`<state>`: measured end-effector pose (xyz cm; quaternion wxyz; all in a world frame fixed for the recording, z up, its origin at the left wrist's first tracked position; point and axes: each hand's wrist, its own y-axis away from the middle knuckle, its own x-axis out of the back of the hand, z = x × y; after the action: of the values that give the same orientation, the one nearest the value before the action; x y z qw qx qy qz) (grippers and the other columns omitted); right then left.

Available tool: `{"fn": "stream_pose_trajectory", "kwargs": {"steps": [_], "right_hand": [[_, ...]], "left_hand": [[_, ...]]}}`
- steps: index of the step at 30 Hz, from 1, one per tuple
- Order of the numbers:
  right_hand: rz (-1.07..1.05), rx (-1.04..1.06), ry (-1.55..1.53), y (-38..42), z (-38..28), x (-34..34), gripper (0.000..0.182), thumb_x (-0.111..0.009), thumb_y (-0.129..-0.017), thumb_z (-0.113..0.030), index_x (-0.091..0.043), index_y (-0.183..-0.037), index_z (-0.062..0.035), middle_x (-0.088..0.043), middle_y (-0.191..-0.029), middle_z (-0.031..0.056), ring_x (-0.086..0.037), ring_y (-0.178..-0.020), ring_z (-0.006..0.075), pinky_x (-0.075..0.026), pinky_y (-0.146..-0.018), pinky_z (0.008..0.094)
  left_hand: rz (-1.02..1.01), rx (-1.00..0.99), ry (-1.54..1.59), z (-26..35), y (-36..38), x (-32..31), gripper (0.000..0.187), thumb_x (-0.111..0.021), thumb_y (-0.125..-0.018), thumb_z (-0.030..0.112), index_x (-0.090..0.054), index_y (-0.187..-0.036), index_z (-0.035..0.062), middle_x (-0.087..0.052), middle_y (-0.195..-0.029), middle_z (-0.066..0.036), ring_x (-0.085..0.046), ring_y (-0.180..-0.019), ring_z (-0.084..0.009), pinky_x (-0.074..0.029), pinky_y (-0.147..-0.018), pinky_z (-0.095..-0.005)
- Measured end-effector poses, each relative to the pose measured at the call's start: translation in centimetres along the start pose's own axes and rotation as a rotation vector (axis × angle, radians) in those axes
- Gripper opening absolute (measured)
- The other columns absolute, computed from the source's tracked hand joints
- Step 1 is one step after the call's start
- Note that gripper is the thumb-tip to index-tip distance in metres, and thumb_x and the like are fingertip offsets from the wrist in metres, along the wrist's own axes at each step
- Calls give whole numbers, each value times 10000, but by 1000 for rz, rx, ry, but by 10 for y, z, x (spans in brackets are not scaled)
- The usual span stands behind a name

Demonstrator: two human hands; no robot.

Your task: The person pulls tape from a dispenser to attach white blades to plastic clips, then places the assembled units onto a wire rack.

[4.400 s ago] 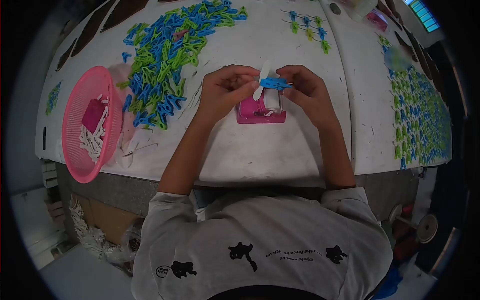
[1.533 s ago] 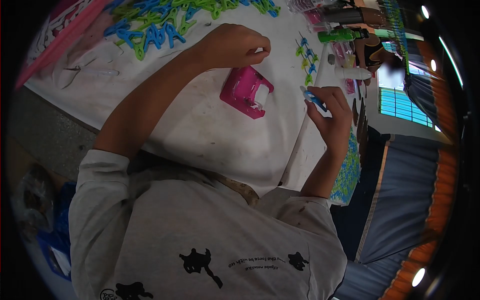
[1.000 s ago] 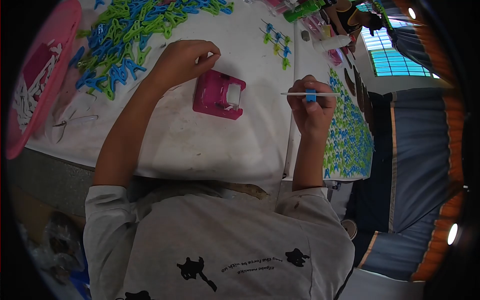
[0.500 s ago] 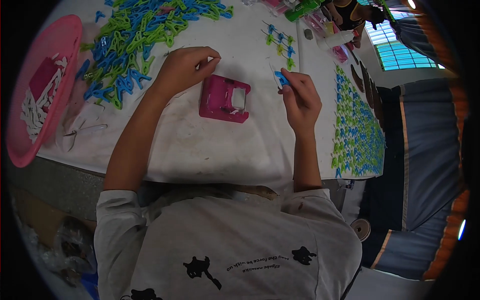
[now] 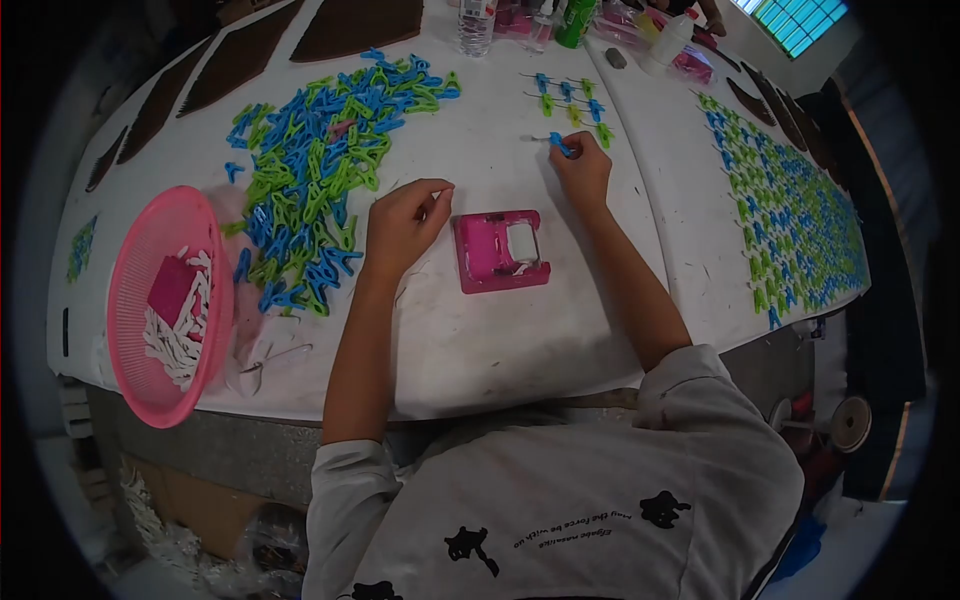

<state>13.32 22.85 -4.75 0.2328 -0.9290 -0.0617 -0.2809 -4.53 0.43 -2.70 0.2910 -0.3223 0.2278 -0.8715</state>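
Note:
Between the thumb and fingers of my right hand [image 5: 583, 170] is a blue clip [image 5: 560, 145], with a thin, pale strand sticking out to its left. Just beyond it, a small group of blue and green clips [image 5: 568, 92] lies in short rows, each with a thin dark strand. My left hand [image 5: 405, 228] is closed in a pinch beside a magenta block [image 5: 485, 262] with a white piece set in it; whatever is in that pinch is hidden. Left of this hand spreads a large loose pile of blue and green clips [image 5: 315, 170].
A pink basket [image 5: 120, 300] with white strips stands at the left front edge. Dense rows of clips [image 5: 790, 210] cover the right side of the white table [image 5: 450, 370]. Bottles [image 5: 478, 25], dark brown sheets [image 5: 355, 28] and part of another person line the far side.
My right hand has moved forward with the blue clip, nearer the small rows. The left hand stays pinched beside the magenta block. The head view has shifted, showing more of the table's left and far side.

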Motion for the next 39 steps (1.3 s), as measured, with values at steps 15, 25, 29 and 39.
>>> {"fn": "stream_pose_trajectory", "kwargs": {"steps": [15, 25, 29, 39], "right_hand": [[81, 160, 77, -6, 25, -12, 261, -783, -740, -107, -595, -898, -20, -676, -823, 157, -669, -723, 310, -536, -675, 376], [128, 153, 250, 5, 28, -1, 286, -796, -729, -212, -658, -907, -35, -668, -805, 143, -662, -738, 312, -539, -669, 395], [-1, 34, 270, 9, 18, 5, 246, -782, -737, -251, -693, -849, -51, -667, -813, 132, -657, -744, 300, -537, -665, 397], [-137, -162, 319, -9, 8, 3, 284, -760, -797, -347, -743, -929, -95, -726, -895, 71, -691, -817, 237, -545, -717, 364]], "left_hand": [[-49, 192, -3, 0, 0, -4, 124, -689, -868, 120, -722, -958, 40, -630, -670, -53, -545, -551, -106, -433, -531, -240], [-39, 237, 45, -1, 1, -6, 122, -683, -899, 92, -712, -976, 2, -581, -659, 21, -467, -605, -36, -357, -548, -210], [-41, 288, 111, -2, 4, -8, 117, -680, -902, 85, -709, -975, -2, -589, -694, 20, -471, -631, -38, -359, -563, -209], [-36, 301, 109, -3, 5, -10, 118, -686, -879, 78, -706, -963, -1, -593, -659, -26, -487, -605, -61, -396, -560, -227]]}}
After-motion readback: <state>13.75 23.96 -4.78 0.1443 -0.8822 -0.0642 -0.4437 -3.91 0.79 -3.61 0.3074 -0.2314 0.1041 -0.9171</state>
